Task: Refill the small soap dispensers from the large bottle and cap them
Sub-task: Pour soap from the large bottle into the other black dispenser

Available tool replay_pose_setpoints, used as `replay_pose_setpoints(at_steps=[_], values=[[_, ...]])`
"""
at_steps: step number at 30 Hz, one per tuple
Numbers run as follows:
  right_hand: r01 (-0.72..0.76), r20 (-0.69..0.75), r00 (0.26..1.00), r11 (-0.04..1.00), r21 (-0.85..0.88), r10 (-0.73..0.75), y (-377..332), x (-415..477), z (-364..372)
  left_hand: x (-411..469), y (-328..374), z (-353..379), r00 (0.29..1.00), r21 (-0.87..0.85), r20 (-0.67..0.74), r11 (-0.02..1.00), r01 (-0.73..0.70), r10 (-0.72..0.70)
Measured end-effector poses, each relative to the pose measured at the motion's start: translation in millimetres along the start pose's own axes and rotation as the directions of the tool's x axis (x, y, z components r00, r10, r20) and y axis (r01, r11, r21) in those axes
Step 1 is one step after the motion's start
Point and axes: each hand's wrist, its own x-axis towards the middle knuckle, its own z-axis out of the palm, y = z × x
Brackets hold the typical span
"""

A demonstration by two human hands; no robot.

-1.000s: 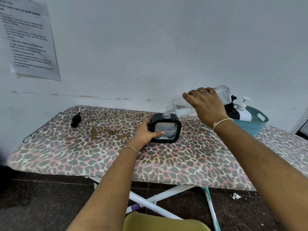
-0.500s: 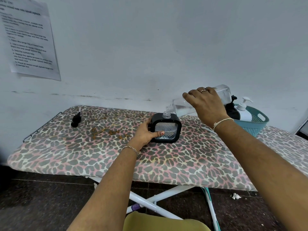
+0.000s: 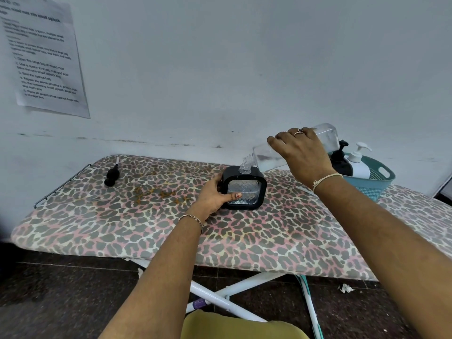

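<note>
I see large bottle (image 3: pixel 265 157): clear smooth plastic. Soap dispenser (image 3: pixel 249 192): matt black frame w/ bumpy clear front. Ironing board cover (image 3: pixel 281 228): cloth. Basket (image 3: pixel 376 184): teal plastic.

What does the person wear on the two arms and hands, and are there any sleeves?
No sleeves show. The left hand has a red-painted thumbnail and a thin metal chain bracelet at its wrist. The right hand wears a ring on one finger and a pale knotted cord bracelet at its wrist.

Clear lg bottle (image 3: pixel 267 158) tipped, mouth over black dispenser (image 3: pixel 250 192).
</note>
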Motion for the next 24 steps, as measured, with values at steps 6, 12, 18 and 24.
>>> replay_pose_setpoints(at_steps=[6, 12, 18, 24], values=[[0.0, 0.004, 1.0, 1.0, 0.0, 0.0, 0.3, 0.8, -2.6, -1.5, 0.9, 0.4, 1.0, -0.006, 0.002, 1.0, -0.006, 0.006], [-0.006, 0.013, 1.0, 1.0, -0.003, 0.006, 0.0, 0.4, -2.2, -1.4, 0.9, -0.6, 1.0, -0.019, -0.003, 1.0, -0.014, 0.014], [0.003, 0.015, 1.0, 1.0, -0.012, -0.003, 0.2, 1.3, -3.6, -0.7, 0.7, -0.6, 1.0, -0.013, 0.0, 1.0, -0.008, 0.008], [0.001, 0.018, 1.0, 1.0, -0.027, -0.001, 0.4, 2.3, -4.9, -1.2, 0.7, -0.4, 1.0, -0.034, 0.004, 0.999, -0.012, 0.012]])
